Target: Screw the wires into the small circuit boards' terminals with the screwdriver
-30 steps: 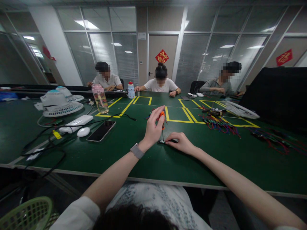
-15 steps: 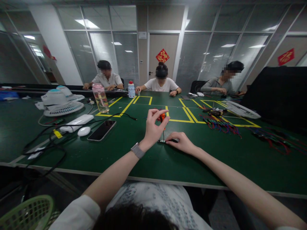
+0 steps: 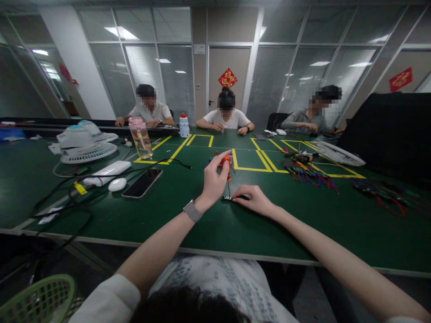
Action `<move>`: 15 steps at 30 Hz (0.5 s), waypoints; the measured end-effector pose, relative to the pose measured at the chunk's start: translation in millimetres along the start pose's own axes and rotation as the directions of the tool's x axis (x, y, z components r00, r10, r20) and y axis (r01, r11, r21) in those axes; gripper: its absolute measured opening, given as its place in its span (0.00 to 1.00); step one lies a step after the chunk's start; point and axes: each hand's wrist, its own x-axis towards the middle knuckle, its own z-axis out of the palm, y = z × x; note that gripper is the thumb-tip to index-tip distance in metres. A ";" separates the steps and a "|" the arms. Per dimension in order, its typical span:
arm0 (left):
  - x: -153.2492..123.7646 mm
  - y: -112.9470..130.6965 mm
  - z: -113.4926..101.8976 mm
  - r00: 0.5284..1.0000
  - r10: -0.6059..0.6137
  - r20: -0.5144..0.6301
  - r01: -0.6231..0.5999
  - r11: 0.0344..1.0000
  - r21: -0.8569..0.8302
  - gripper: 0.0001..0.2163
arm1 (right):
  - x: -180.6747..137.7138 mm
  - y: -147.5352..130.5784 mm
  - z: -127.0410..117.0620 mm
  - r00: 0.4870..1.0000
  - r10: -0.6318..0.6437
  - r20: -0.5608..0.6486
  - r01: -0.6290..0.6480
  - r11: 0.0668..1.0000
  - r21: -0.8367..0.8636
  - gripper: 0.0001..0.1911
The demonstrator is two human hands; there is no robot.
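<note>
My left hand (image 3: 214,181), with a watch on its wrist, is closed round the orange handle of a small screwdriver (image 3: 228,167) held upright. The screwdriver's tip stands on a small dark part (image 3: 227,198) lying on the green table (image 3: 188,215). My right hand (image 3: 255,200) lies beside it, fingers pressed down on that part and pinning it to the table.
A phone (image 3: 142,183), white mouse (image 3: 117,185), white power strip (image 3: 107,172), black cables and two fans (image 3: 84,142) lie at the left. A pink bottle (image 3: 140,137) stands behind. Coloured wire bundles (image 3: 310,175) lie right. Three people sit across the table. A green basket (image 3: 37,300) sits lower left.
My left fingers have shifted round the screwdriver handle, spreading half a second ago and closing again now. The right hand and the part have stayed put.
</note>
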 end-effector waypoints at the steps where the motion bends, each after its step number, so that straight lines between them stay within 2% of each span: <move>1: 0.2 1.2 -0.4 1.000 0.019 -0.003 -0.019 1.000 0.024 0.13 | 0.1 -0.2 -0.1 1.000 0.000 -0.001 0.000 1.000 0.002 0.07; 7: -0.6 4.6 -3.2 0.994 0.107 -0.017 -0.102 0.977 0.187 0.10 | 0.3 -1.2 -0.6 1.000 0.000 -0.005 0.000 1.000 -0.001 0.06; 11: -0.7 3.4 -3.1 0.995 0.099 0.022 -0.101 0.990 0.098 0.14 | 0.0 -0.5 0.0 1.000 -0.006 -0.012 0.006 1.000 0.001 0.06; 15: -0.6 1.8 -1.5 1.000 0.021 0.016 -0.021 1.000 -0.001 0.15 | -0.2 0.5 0.5 1.000 -0.007 -0.013 0.007 1.000 -0.001 0.06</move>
